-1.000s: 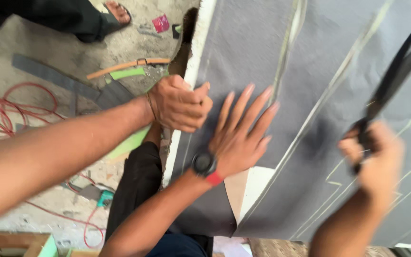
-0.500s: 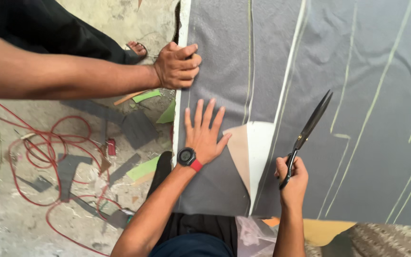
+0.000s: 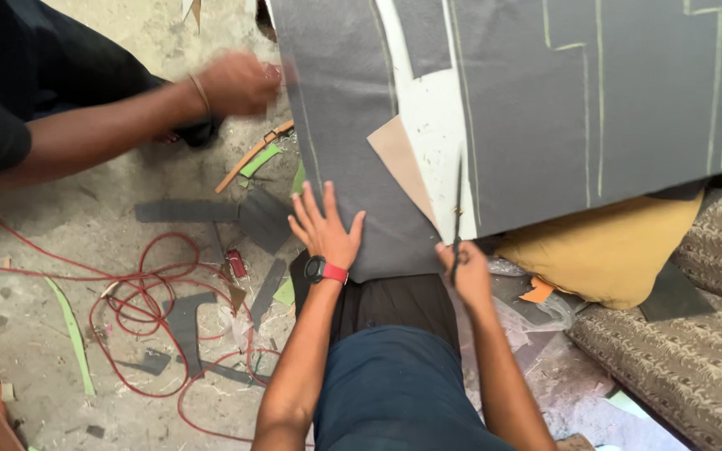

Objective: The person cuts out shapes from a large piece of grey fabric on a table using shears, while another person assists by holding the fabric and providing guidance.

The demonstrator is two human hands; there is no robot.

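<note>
A large grey fabric sheet (image 3: 595,108) with chalk lines lies on a white table. My left hand (image 3: 325,227), with a black watch on a red band, rests flat with spread fingers on the near strip of the grey fabric (image 3: 353,134). My right hand (image 3: 464,269) grips black scissors (image 3: 458,209), blades pointing away along the cut between the strip and the main sheet. A tan paper piece (image 3: 403,159) shows in the gap. Another person's hand (image 3: 240,82) holds the strip's far left edge.
Red cable (image 3: 144,309) loops over the concrete floor among grey and green fabric scraps (image 3: 185,210). A mustard cushion (image 3: 603,250) and a patterned brown sofa seat (image 3: 687,351) sit at the right under the sheet's edge.
The view has shifted so the sheet sits higher and further right. My left hand has slid toward the strip's near end. The scissors now point straight away. The other person's hand has moved.
</note>
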